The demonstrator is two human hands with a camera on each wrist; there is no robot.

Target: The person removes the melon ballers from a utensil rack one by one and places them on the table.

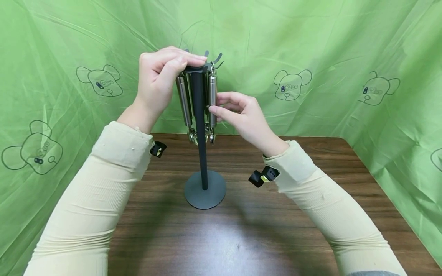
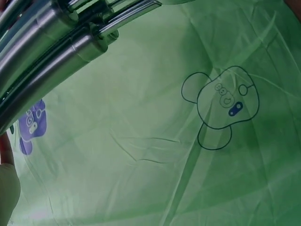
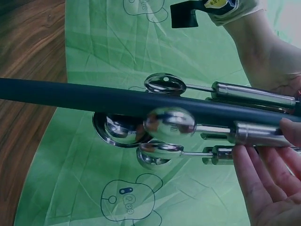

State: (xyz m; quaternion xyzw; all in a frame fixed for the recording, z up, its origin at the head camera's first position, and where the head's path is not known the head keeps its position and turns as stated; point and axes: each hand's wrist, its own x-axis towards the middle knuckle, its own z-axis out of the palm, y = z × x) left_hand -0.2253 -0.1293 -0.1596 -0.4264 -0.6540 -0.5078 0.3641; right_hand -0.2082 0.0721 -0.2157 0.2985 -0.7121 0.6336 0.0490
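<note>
A dark grey rack stand [image 1: 201, 126] rises from a round base [image 1: 207, 197] on the table. Several steel spoons hang from its hooks, with thick cylindrical handles and shiny rounded bowls. My left hand [image 1: 157, 73] lies over the top of the stand, fingers stretched across it and thumb alongside. With thumb and fingers my right hand [image 1: 243, 109] pinches the handle of the right-hand steel spoon [image 3: 256, 133], its bowl hanging below, beside the pole. Other spoon handles [image 2: 61, 56] show at the upper left of the left wrist view. The left hand's fingertips are outside that view.
A brown wood-grain table [image 1: 221, 237] carries the stand near its back edge. Green cloth [image 1: 248, 38] with printed bear faces hangs behind and along both sides. Small black wrist cameras [image 1: 264, 176] sit at the sleeve cuffs. Curved hooks [image 1: 218, 58] stick out behind the stand's top.
</note>
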